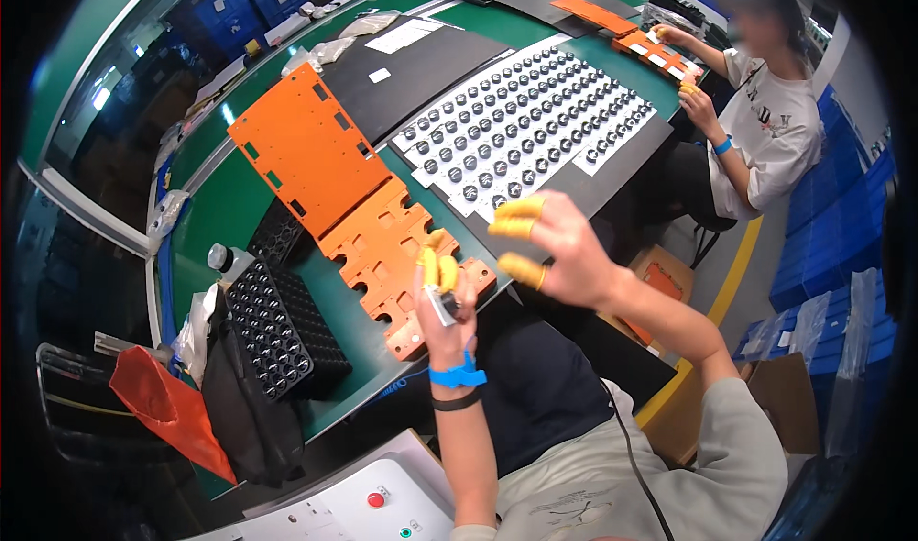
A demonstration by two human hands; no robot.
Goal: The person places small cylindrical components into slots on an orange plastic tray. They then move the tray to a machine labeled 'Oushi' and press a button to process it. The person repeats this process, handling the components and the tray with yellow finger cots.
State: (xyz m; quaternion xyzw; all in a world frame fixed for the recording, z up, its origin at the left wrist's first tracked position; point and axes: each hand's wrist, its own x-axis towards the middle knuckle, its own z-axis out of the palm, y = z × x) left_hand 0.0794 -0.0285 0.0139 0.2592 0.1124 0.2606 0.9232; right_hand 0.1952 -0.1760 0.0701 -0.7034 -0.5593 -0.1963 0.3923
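Note:
My left hand (448,297) is above the near right end of an orange fixture, its yellow-capped fingers curled around a small white and dark piece (443,306). That piece is partly covered by the fingers, so its kind is unclear. The fixture's notched plate (378,244) lies on the green table, joined to a flat orange panel (304,149) beyond it. To the right, my right hand (564,249) hovers at the table's edge with yellow-capped fingers apart and nothing in them. Just past it, rows of small round black parts (507,130) sit on white sheets on a black board.
A black tray with round cells (273,335) stands at left, near a clear bottle (228,259) and an orange-red bag (167,402). A co-worker at right handles another orange fixture (660,55). Blue crates (822,235) line the right. A white panel has a red button (376,500).

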